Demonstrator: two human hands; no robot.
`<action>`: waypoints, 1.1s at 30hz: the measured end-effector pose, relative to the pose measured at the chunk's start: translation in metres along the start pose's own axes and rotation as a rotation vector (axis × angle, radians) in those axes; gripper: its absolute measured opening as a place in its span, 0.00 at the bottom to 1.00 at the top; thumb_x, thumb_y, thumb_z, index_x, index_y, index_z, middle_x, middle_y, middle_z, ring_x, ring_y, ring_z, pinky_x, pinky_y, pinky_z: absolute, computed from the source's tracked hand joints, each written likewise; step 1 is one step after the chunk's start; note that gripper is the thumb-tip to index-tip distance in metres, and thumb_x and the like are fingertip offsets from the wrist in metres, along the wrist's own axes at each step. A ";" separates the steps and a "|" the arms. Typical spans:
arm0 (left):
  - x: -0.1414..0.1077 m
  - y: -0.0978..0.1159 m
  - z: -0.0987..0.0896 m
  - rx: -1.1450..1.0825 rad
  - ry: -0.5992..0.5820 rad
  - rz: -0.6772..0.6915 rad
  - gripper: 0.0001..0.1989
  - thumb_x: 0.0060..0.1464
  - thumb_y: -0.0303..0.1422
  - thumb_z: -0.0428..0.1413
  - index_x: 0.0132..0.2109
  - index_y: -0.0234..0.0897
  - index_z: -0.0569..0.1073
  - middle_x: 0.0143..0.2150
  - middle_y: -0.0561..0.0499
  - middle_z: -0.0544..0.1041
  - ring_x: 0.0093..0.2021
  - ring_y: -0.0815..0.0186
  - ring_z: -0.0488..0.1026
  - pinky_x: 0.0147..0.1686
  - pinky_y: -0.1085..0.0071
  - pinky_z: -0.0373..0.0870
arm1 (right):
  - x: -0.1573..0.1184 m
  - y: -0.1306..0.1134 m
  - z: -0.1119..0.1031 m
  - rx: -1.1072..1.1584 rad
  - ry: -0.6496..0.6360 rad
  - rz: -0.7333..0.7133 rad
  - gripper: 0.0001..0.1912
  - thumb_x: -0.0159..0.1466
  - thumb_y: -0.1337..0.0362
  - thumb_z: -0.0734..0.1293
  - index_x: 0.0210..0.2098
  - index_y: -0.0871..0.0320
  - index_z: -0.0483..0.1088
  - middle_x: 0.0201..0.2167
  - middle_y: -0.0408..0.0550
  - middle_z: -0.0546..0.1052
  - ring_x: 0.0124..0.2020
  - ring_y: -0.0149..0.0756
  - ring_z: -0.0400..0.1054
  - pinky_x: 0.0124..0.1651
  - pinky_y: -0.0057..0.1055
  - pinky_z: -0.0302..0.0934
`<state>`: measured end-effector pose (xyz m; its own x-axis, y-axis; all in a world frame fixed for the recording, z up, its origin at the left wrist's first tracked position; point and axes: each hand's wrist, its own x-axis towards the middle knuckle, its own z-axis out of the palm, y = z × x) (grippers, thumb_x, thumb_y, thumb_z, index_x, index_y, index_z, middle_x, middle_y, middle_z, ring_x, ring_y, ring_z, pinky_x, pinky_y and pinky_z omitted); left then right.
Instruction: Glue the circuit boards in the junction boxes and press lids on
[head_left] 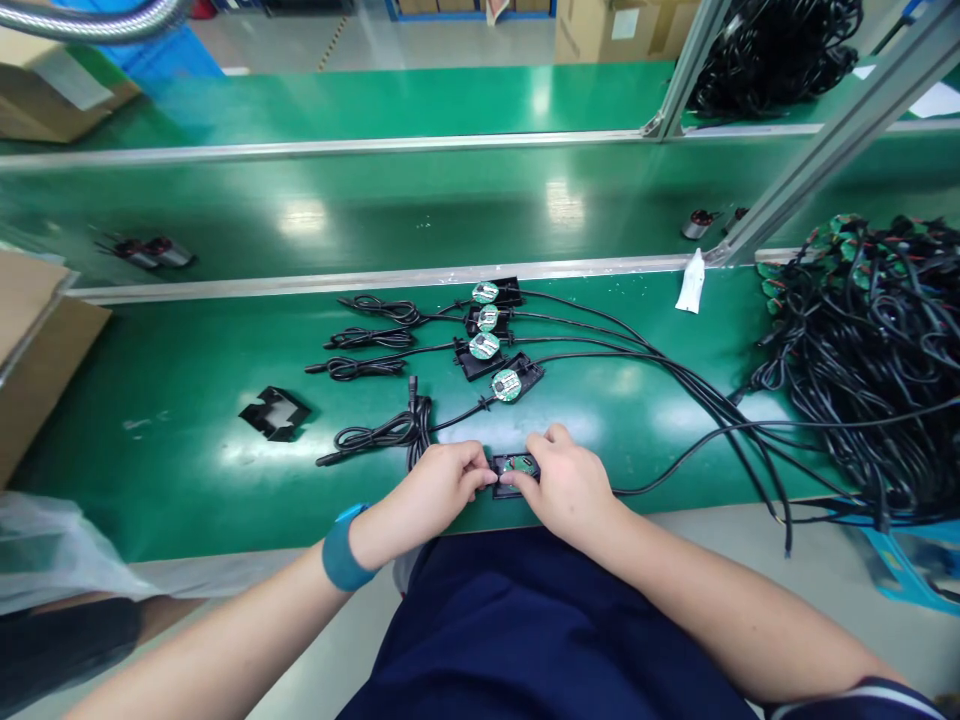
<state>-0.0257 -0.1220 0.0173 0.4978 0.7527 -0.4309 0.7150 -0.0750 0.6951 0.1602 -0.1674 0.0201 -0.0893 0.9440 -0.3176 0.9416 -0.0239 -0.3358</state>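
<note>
A small black plastic housing (504, 491) with a green circuit board (521, 464) in it lies near the bench's front edge, between my hands. My left hand (448, 478) is pinched at the housing's left end, where a black cable meets it; what exactly the fingertips grip is hidden. From the right, my right hand (574, 485) grips the housing, its thumb over the lower edge of the board. Just beyond, several similar black housings (531, 372) stand in a column, each with a round green board (506, 385) and coiled black cable (382, 432) to the left.
An empty folded black part (275, 414) lies to the left. A large heap of black cables (862, 370) fills the right end, some leads trailing over the front edge. A white tube (691, 282) and small motors (699, 224) sit farther back. Cardboard boxes (45, 350) stand at left.
</note>
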 end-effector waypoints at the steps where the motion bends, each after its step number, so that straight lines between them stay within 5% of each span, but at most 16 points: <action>1: -0.001 0.001 0.002 0.043 0.049 0.031 0.10 0.59 0.34 0.52 0.29 0.38 0.70 0.25 0.53 0.75 0.26 0.66 0.70 0.30 0.70 0.64 | 0.000 0.000 0.000 -0.002 -0.005 0.000 0.17 0.67 0.47 0.65 0.44 0.53 0.70 0.42 0.49 0.70 0.31 0.36 0.70 0.33 0.31 0.59; 4: 0.000 0.004 0.004 0.114 0.106 0.071 0.11 0.59 0.33 0.52 0.28 0.38 0.68 0.26 0.52 0.75 0.27 0.66 0.69 0.30 0.70 0.63 | 0.002 0.000 0.001 -0.014 -0.017 0.000 0.15 0.66 0.49 0.66 0.45 0.53 0.70 0.43 0.49 0.71 0.32 0.36 0.70 0.33 0.32 0.60; 10: 0.009 0.009 -0.008 0.091 -0.041 -0.067 0.11 0.56 0.32 0.56 0.26 0.38 0.69 0.23 0.54 0.74 0.26 0.65 0.71 0.29 0.72 0.62 | 0.010 -0.008 -0.009 -0.069 -0.064 -0.002 0.15 0.65 0.52 0.68 0.46 0.55 0.71 0.42 0.52 0.73 0.39 0.43 0.72 0.39 0.35 0.62; 16: 0.002 0.015 -0.012 0.403 0.031 0.135 0.13 0.60 0.30 0.56 0.25 0.37 0.70 0.25 0.50 0.75 0.30 0.62 0.71 0.32 0.69 0.60 | 0.018 -0.009 -0.015 -0.064 -0.016 -0.026 0.21 0.62 0.48 0.70 0.45 0.58 0.72 0.42 0.55 0.75 0.48 0.50 0.68 0.48 0.41 0.61; 23: -0.009 0.014 -0.006 0.316 -0.007 0.086 0.14 0.60 0.30 0.57 0.26 0.37 0.69 0.27 0.51 0.75 0.28 0.65 0.71 0.30 0.70 0.62 | 0.017 -0.008 -0.013 -0.084 -0.007 -0.047 0.20 0.61 0.49 0.72 0.41 0.60 0.73 0.41 0.55 0.75 0.48 0.49 0.68 0.49 0.41 0.60; 27: -0.007 0.015 -0.012 0.463 0.196 0.193 0.09 0.60 0.34 0.58 0.32 0.36 0.72 0.33 0.47 0.76 0.35 0.59 0.73 0.37 0.65 0.68 | 0.023 0.014 -0.017 0.045 0.066 -0.180 0.17 0.63 0.50 0.70 0.37 0.59 0.72 0.36 0.51 0.75 0.43 0.43 0.69 0.46 0.37 0.62; 30: 0.008 0.015 -0.017 0.542 0.442 0.252 0.07 0.61 0.35 0.58 0.41 0.34 0.72 0.41 0.42 0.76 0.44 0.53 0.72 0.45 0.58 0.69 | 0.046 0.041 -0.030 0.115 0.313 -0.281 0.07 0.67 0.62 0.65 0.40 0.60 0.72 0.40 0.54 0.75 0.45 0.44 0.67 0.50 0.39 0.61; 33: 0.031 0.012 -0.020 0.556 0.464 0.204 0.10 0.57 0.33 0.61 0.43 0.34 0.71 0.43 0.41 0.76 0.46 0.51 0.72 0.46 0.56 0.70 | 0.079 0.061 -0.041 0.068 0.405 -0.344 0.10 0.63 0.72 0.65 0.44 0.59 0.71 0.47 0.56 0.75 0.50 0.48 0.64 0.52 0.44 0.58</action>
<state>-0.0111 -0.0863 0.0240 0.4764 0.8779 0.0478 0.8348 -0.4687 0.2890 0.2240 -0.0810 0.0115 -0.2438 0.9522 0.1840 0.8558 0.3005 -0.4211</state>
